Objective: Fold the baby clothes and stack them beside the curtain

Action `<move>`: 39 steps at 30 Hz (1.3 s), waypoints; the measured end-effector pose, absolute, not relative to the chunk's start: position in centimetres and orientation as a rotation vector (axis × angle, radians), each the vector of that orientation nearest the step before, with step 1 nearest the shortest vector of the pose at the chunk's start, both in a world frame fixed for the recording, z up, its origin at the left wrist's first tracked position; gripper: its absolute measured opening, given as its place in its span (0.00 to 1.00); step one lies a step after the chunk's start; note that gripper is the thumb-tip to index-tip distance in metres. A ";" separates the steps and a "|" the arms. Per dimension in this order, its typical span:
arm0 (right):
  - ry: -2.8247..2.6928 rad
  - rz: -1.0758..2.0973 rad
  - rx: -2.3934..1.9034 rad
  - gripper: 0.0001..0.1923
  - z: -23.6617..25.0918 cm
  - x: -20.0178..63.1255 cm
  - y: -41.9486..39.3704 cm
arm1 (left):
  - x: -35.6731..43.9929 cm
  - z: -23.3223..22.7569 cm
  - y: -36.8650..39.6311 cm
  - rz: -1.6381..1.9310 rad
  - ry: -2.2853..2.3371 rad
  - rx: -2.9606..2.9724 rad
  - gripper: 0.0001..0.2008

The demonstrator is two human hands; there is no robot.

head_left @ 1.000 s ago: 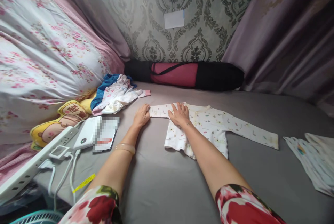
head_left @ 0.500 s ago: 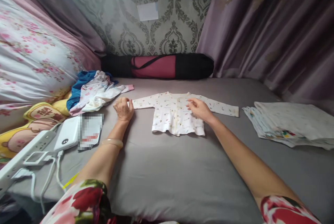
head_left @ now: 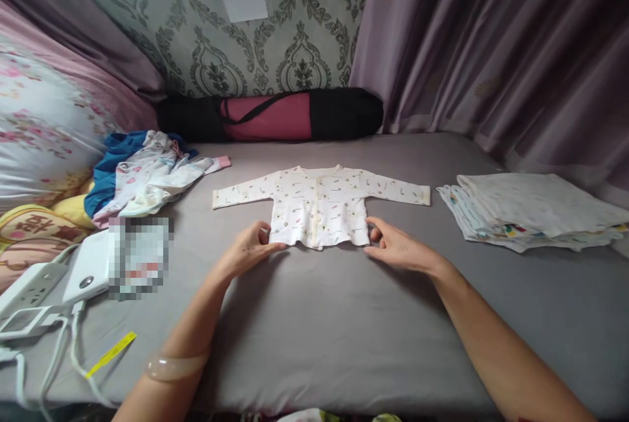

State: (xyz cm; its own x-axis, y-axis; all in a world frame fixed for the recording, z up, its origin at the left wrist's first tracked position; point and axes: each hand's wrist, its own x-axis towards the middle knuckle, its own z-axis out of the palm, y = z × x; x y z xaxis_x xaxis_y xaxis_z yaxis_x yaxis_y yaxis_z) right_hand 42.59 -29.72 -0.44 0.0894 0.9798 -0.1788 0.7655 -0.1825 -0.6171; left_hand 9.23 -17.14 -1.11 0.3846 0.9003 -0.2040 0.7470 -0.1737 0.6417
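Note:
A white baby shirt [head_left: 319, 209] with small prints and cream trim lies face up and flat, both sleeves spread out to the sides. My left hand [head_left: 250, 248] holds its lower left corner, the thumb at the hem and the fingers curled by the side seam. At the lower right corner, my right hand [head_left: 398, 245] pinches the hem in the same way, its fingers bent in. The fingertips are partly hidden at the cloth's edges. The hem between the hands is slightly wavy.
A stack of folded clothes [head_left: 535, 209] lies right on the grey sheet [head_left: 334, 337]. Crumpled clothes [head_left: 152, 173] lie left, near a white power bank [head_left: 88, 265], a power strip [head_left: 34, 287] with cables and a yellow strip [head_left: 112, 354]. A black-and-red long bag [head_left: 270, 117] rests against the wall.
My left hand has moved from the left sleeve's cuff to the lower left corner. My right hand has come down from the shirt's chest to the lower right corner. The view has shifted slightly.

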 end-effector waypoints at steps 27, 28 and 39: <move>-1.592 0.448 -2.102 0.22 -1.8 39.4 -29.3 | 12.2 -1.6 -19.2 0.717 1.525 1.857 0.14; -1.613 0.459 -2.098 0.23 -1.7 39.4 -29.4 | 12.2 -1.5 -19.2 0.726 1.517 1.867 0.15; -1.549 0.348 -2.054 0.12 -2.2 38.8 -28.8 | 12.1 -2.0 -19.0 0.739 1.489 1.876 0.14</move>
